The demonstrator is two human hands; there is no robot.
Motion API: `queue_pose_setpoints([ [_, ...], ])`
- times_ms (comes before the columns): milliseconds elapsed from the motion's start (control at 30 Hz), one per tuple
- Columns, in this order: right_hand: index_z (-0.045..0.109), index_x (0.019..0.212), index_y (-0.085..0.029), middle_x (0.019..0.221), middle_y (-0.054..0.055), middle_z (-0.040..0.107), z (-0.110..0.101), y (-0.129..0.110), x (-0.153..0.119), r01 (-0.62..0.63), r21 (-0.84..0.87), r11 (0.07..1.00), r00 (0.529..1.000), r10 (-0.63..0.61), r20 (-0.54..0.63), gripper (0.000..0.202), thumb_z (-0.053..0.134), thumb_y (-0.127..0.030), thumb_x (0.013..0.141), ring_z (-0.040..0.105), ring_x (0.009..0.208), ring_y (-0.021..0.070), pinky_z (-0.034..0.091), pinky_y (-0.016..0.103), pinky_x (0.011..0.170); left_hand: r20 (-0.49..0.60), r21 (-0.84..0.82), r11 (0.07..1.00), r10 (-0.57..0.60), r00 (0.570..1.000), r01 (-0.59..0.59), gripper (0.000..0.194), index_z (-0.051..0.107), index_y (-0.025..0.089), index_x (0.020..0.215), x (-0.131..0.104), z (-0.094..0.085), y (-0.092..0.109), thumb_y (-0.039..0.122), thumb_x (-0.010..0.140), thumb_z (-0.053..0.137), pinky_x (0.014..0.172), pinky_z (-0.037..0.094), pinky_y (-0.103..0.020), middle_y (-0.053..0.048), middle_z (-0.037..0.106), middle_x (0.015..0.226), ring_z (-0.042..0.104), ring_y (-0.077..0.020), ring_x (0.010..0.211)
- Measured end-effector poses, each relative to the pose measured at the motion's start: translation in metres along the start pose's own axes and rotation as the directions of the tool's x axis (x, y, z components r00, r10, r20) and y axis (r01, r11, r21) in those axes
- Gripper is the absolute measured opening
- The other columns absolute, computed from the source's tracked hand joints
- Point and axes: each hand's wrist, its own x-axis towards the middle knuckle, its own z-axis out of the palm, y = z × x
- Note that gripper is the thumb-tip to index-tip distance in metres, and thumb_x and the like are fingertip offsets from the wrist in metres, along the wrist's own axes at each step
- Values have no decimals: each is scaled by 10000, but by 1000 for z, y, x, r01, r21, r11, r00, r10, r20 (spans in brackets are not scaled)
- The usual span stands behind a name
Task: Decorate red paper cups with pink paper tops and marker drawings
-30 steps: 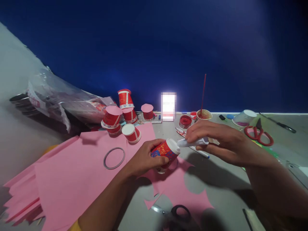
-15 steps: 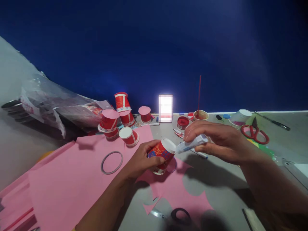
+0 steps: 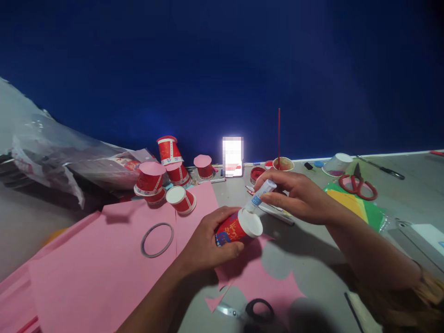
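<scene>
Red paper cup point(image 3: 231, 227) lies tilted in the left hand point(image 3: 208, 240), near the middle of the view, its white end turned up and to the right; the palm and fingers hide much of its side. At the far left, a crumpled clear plastic bag point(image 3: 76, 143) covers dark things too hard to make out. Pink sheets point(image 3: 93, 273) spread below it, cut off by the bottom edge, with a gray ring point(image 3: 143, 243) on top. Behind the ring stand stacked red cups point(image 3: 169, 150), and one cup with a white top point(image 3: 185, 203) sits nearer. The left hand is closed around the held cup, its thumb lying along the side. Beneath, a cut pink scrap point(image 3: 270, 282) partly covers scissors point(image 3: 260, 311), whose lower handle is lost in shadow. Farther back, a glowing screen point(image 3: 233, 155) is blurred beyond reading. The right hand point(image 3: 300, 196) pinches a white tube point(image 3: 260, 196) between thumb and fingers, its lower end at the cup's white edge; how firmly it presses, I cannot tell. That hand partly hides a red paint pot point(image 3: 257, 174). Rightward on the table point(image 3: 308, 252), red-handled cutters point(image 3: 359, 187) overlap a green and yellow packet point(image 3: 354, 206), partly behind the right forearm.
</scene>
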Motion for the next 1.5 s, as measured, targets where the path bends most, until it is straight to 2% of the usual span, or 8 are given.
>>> queue_pose_setpoints([
  [167,720,1003,-213,780,-13,654,-1,2,1,-83,126,989,996,87,-29,167,654,-365,987,587,651,134,465,249,601,-139,-139,990,-28,990,8,583,739,163,1218,1,-3,-7,358,672,803,712,535,-313,-50,746,975,646,-211,800],
  [333,739,986,-206,796,-1,665,3,-2,-2,-110,234,966,993,117,-16,196,682,-393,975,594,676,138,455,251,608,-237,-185,983,-65,969,20,606,739,158,1227,2,-1,-10,436,696,827,711,533,-316,-52,739,969,644,-216,808],
  [467,744,988,-218,729,-23,643,8,-10,-5,-81,228,970,997,81,9,159,689,-366,973,554,612,122,417,240,559,-160,-100,993,-74,984,59,598,729,163,1256,1,0,-9,391,708,806,773,544,-348,-63,748,1018,659,-231,848],
  [700,733,1039,-228,926,14,720,17,-8,-4,38,23,999,978,-33,-204,115,696,-316,975,606,710,133,459,249,640,-97,60,997,-45,994,51,552,744,198,1230,2,6,2,282,685,742,893,535,-393,-71,752,1127,686,-269,991],
  [933,716,1042,-223,880,0,729,13,-9,-5,103,-10,995,994,-103,-34,103,647,-295,1013,609,688,126,467,235,626,-84,114,992,-42,996,52,556,743,195,1235,3,6,0,284,686,758,886,529,-391,-72,744,1107,688,-266,979],
  [1067,723,1043,-235,969,27,768,1,-13,-10,159,-38,987,984,-155,90,118,641,-318,1022,670,780,155,499,249,662,-93,39,996,-73,993,77,563,747,188,1224,2,2,-5,253,665,756,839,537,-356,-63,747,1083,676,-242,926],
  [1200,738,1036,-242,1018,45,785,-10,-9,-10,177,-80,981,978,-167,123,138,643,-341,1027,709,876,186,528,273,722,-30,-199,972,-132,991,123,575,742,169,1216,2,-5,-7,351,675,809,650,513,-286,-36,717,927,613,-179,728],
  [1500,734,1040,-243,977,53,766,1,-10,-9,223,-10,975,964,-222,-148,113,710,-346,1000,706,843,194,528,281,674,75,-327,927,-170,983,185,605,723,152,1256,3,-3,-8,335,687,818,585,494,-263,-27,700,859,610,-158,655],
])
